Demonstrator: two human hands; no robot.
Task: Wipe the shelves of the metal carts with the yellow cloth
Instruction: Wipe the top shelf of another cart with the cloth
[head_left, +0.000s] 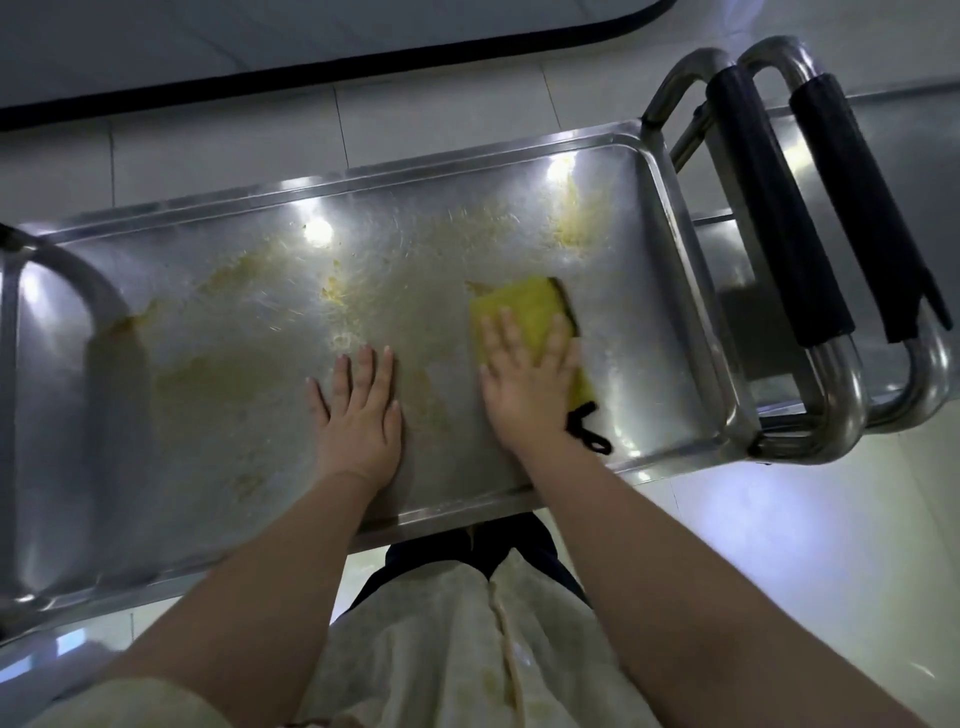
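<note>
The pale, stained apron (467, 649) at the near edge marks where the person stands, square to the long side of the cart, so both forearms reach straight across the rim.

Left hand (358, 410): flat on the bare metal, fingers straight and slightly spread, holding nothing. Its likely function is to brace the body and steady the wheeled cart against the wiping force.

Right hand (524, 384): flat, fingers spread wide, palm pressing down on the folded yellow cloth (524, 306). The open palm spreads pressure over the whole pad; nothing is pinched. A black hanging loop (587, 431) trails from the cloth's near corner.

The cloth lies on the right-hand half of the stainless-steel top shelf (208, 467), short of the right rim. Smeared yellowish residue (234, 275) covers the left and far areas, so most of the wiping appears not yet done.

Beyond the right rim stand two black-padded tubular handles (779, 208), the outer one probably belonging to a second metal cart (904, 156) nested alongside.
</note>
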